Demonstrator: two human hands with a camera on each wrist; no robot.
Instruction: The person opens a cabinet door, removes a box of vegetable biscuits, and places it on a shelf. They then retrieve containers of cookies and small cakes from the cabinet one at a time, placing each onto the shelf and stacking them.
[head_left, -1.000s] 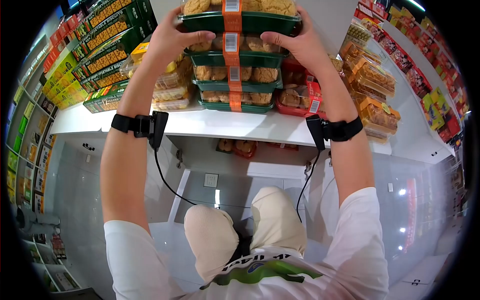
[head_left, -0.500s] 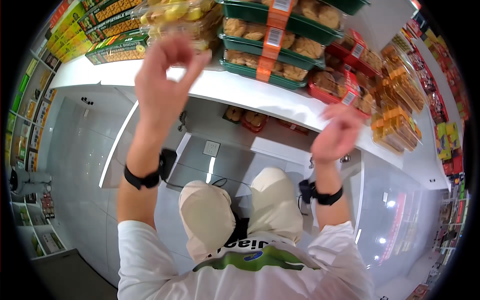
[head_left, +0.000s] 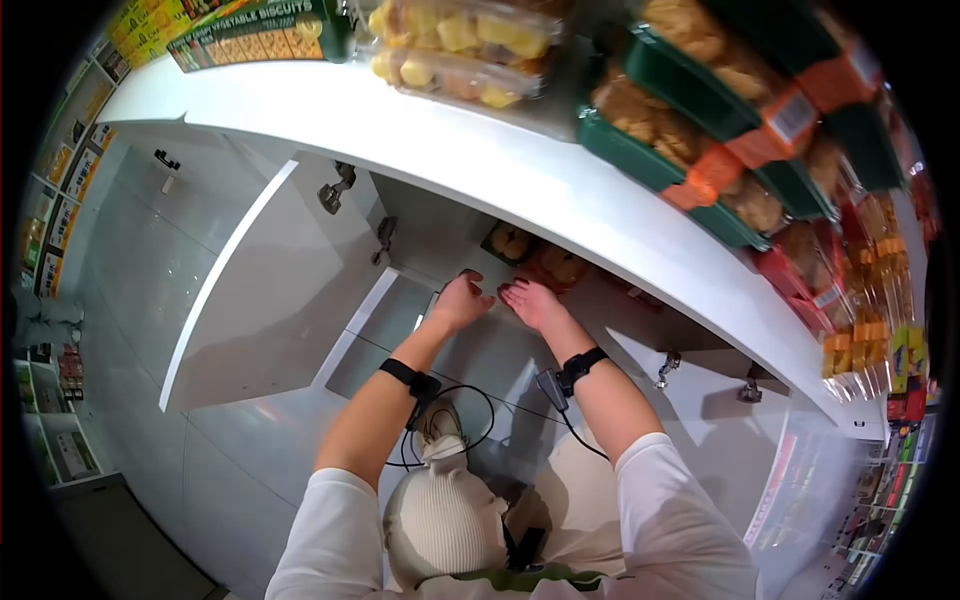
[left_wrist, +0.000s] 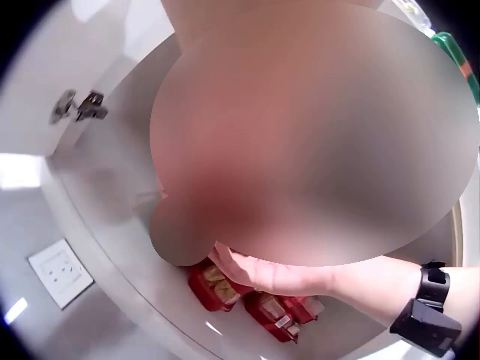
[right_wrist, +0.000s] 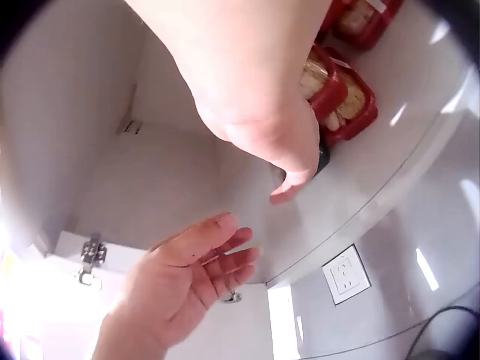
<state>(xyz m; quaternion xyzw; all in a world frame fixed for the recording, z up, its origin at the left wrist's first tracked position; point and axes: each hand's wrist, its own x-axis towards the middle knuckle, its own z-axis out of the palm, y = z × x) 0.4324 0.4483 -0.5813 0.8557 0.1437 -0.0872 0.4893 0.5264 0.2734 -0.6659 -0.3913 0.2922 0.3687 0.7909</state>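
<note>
Within the cabinet mouth, the left hand (head_left: 462, 302) and right hand (head_left: 533, 303) are held close together, fingers loosely bent and palms empty. Just beyond them lie a green-edged cookie pack (head_left: 508, 242) and a red pack (head_left: 558, 265). The left wrist view is largely covered by a blur; below it show the right hand (left_wrist: 277, 276) and red packs (left_wrist: 214, 291) on the cabinet floor. In the right wrist view, the left hand (right_wrist: 180, 289) has parted, curved fingers, while the right hand (right_wrist: 277, 139) partly hides a dark green edge beside a red pack (right_wrist: 349, 109).
Above the hands runs the white counter edge (head_left: 400, 140), bearing green cookie trays (head_left: 650, 130), clear yellow packs (head_left: 460, 60) and a biscuit box (head_left: 255, 45). An open door (head_left: 270, 290) with metal hinges stands at the left. A cable loops near the knees.
Both hands have let go of the upper green trays and moved down from the counter into the cabinet. The head view has turned and come closer, shifting the stacked trays rightward.
</note>
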